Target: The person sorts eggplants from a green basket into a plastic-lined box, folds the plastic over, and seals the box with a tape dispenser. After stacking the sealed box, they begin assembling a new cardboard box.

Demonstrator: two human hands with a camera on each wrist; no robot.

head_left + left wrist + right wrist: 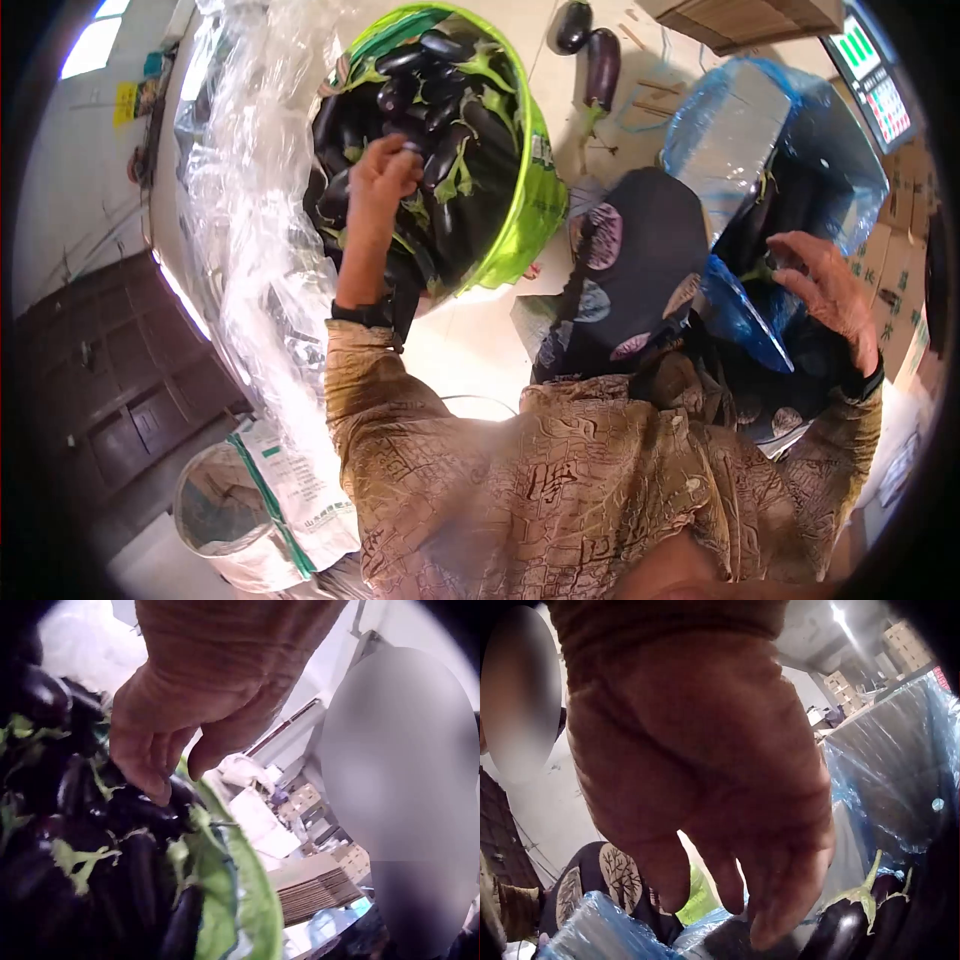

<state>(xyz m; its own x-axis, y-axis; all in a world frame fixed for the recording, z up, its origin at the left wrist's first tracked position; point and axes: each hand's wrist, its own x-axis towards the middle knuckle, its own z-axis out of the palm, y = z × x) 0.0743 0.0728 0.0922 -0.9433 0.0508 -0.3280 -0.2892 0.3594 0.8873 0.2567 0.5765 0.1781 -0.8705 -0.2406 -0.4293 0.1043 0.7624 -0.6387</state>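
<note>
My left hand hovers over a bright green bag heaped with dark purple eggplants with green stems. In the left wrist view, its loosely bent fingers hang close above the eggplants, with nothing showing between them and the thumb. On the other side, my right hand is over a box lined with blue plastic. Seen from the right wrist, its fingers point down, relaxed and slightly parted, holding nothing. Eggplants lie in that box, beside the fingertips.
Two loose eggplants lie on the floor beyond the green bag. Clear plastic sheeting runs along the left. A cardboard box and a lit scale display stand at the upper right. A white sack sits at lower left.
</note>
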